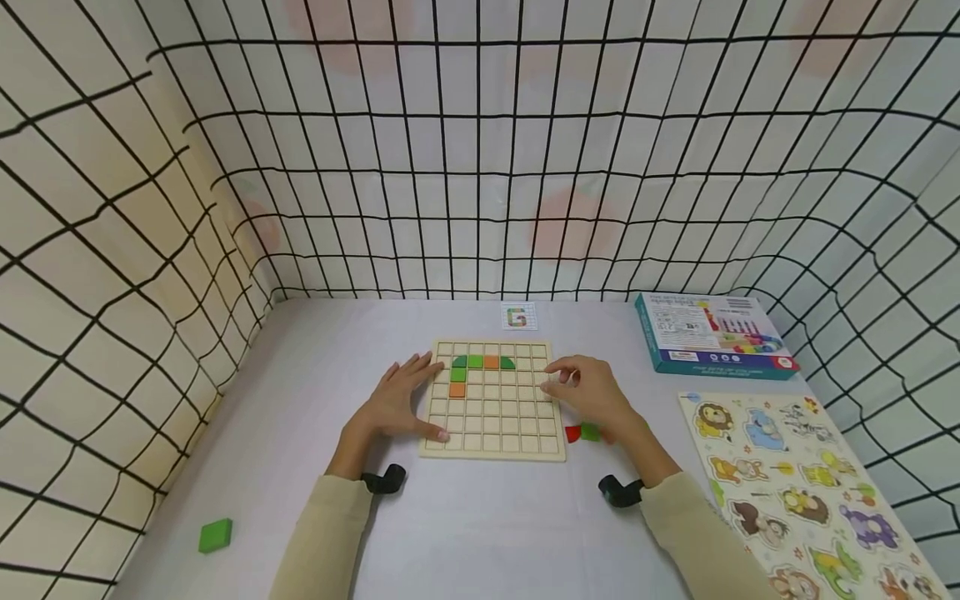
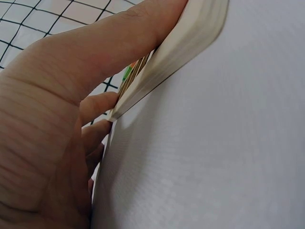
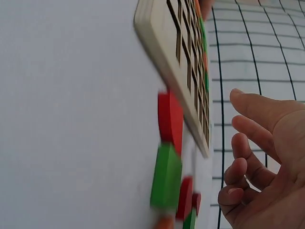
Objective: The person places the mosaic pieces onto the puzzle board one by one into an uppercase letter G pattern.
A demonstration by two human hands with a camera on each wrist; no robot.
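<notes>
A wooden grid board (image 1: pixel 501 417) lies flat with several green and orange pieces set in its upper left cells, among them an orange square (image 1: pixel 457 390). My left hand (image 1: pixel 396 402) rests along the board's left side, fingers spread at the edge and thumb on the lower left corner. In the left wrist view the thumb (image 2: pixel 119 43) lies over the board's rim. My right hand (image 1: pixel 594 392) hovers at the board's right edge, fingers loosely bent and nothing between them. Near that wrist lie a red piece (image 1: pixel 573 433) and a green block (image 3: pixel 167 176), partly beside other red and green pieces.
Behind the board is a small card (image 1: pixel 519 317) with a coloured G-shaped pattern. To the right stand a teal-sided box (image 1: pixel 720 333) and an animal picture board (image 1: pixel 780 492). One green block (image 1: pixel 215 535) sits at the front left. Black netting (image 1: pixel 480 133) surrounds the table.
</notes>
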